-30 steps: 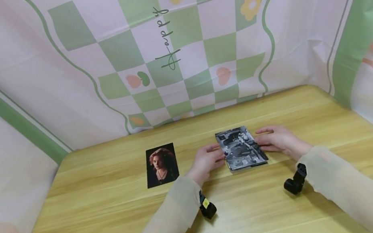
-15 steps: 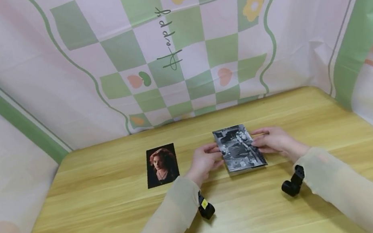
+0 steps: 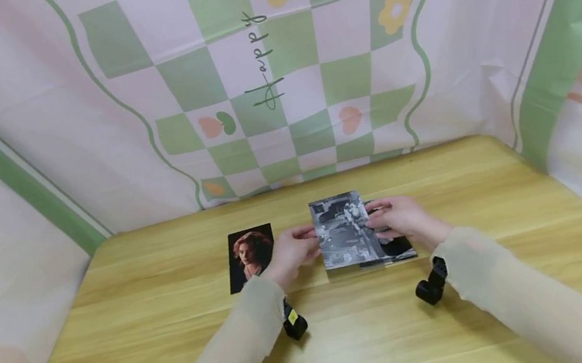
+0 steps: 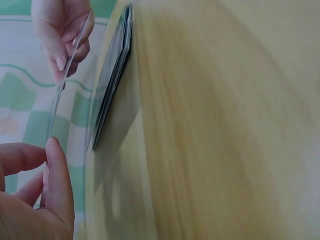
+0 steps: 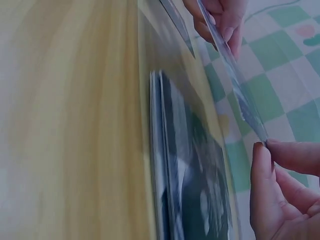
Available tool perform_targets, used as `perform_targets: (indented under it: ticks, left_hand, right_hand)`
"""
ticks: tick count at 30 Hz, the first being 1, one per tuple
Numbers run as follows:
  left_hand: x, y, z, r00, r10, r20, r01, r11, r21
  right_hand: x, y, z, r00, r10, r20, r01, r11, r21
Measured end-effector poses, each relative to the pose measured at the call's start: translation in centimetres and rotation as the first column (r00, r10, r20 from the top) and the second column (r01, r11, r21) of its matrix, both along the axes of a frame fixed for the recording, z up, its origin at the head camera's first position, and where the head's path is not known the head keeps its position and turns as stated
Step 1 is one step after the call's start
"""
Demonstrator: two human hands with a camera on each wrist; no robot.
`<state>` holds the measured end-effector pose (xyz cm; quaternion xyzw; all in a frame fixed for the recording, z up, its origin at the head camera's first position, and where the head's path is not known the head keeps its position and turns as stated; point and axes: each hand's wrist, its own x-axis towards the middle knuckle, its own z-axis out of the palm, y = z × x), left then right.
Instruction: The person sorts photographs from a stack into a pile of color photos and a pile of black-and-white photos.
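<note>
A black-and-white photo card [image 3: 346, 230] is held level above the table between both hands. My left hand [image 3: 293, 251] pinches its left edge between thumb and fingers, as the left wrist view shows. At the opposite edge my right hand [image 3: 403, 221] pinches the card the same way. Beneath it, partly covered by the card and the right hand, lies a stack of photo cards [image 5: 195, 175] with a dark picture on top. To the left a portrait photo card [image 3: 245, 252] of a red-haired person lies flat, its lower right corner overlapped by the left hand.
The wooden table [image 3: 140, 345] runs back to a hanging cloth [image 3: 300, 97] with green and white checks. More cloth hangs on both sides. Each wrist carries a small black camera [image 3: 294, 322].
Both hands have lifted the black-and-white photo card off the stack and moved it left, uncovering a dark card below. The portrait photo card has stayed in place.
</note>
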<state>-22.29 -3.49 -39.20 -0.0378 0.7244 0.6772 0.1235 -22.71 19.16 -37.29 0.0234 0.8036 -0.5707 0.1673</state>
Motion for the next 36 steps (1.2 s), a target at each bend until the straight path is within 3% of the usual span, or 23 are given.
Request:
perform_targets:
  ticks: [11, 13, 18, 24, 31, 36]
  left_hand:
    - [-0.7, -3.7, 0.4, 1.0, 0.025, -0.015, -0.027, 0.993, -0.116]
    - [-0.6, -4.2, 0.8, 1.0, 0.029, 0.003, -0.028, 0.991, -0.128]
    - [-1.0, -5.3, 0.3, 0.998, 0.053, 0.041, -0.047, 0.99, -0.137]
    - [-1.5, -5.8, -0.6, 0.998, 0.052, 0.041, -0.045, 0.988, -0.148]
    - [-1.7, -5.9, -0.9, 0.998, 0.016, 0.059, -0.004, 0.978, -0.21]
    - [-2.0, -5.8, -0.8, 0.997, 0.009, 0.074, 0.007, 0.978, -0.206]
  right_hand:
    - [-1.6, -4.3, -0.3, 0.998, -0.055, -0.034, 0.056, 0.998, 0.005]
    - [-1.8, -5.0, -0.5, 0.998, -0.061, -0.029, 0.061, 0.998, 0.008]
    - [-1.9, -6.4, -0.8, 0.998, -0.053, -0.035, 0.054, 0.998, 0.02]
    - [-2.1, -7.3, -1.3, 0.998, -0.045, -0.04, 0.046, 0.998, 0.034]
    - [-2.4, -7.5, -1.5, 0.999, -0.042, -0.028, 0.043, 0.997, 0.056]
    - [-2.5, -7.5, -1.4, 0.999, -0.038, -0.021, 0.04, 0.996, 0.074]
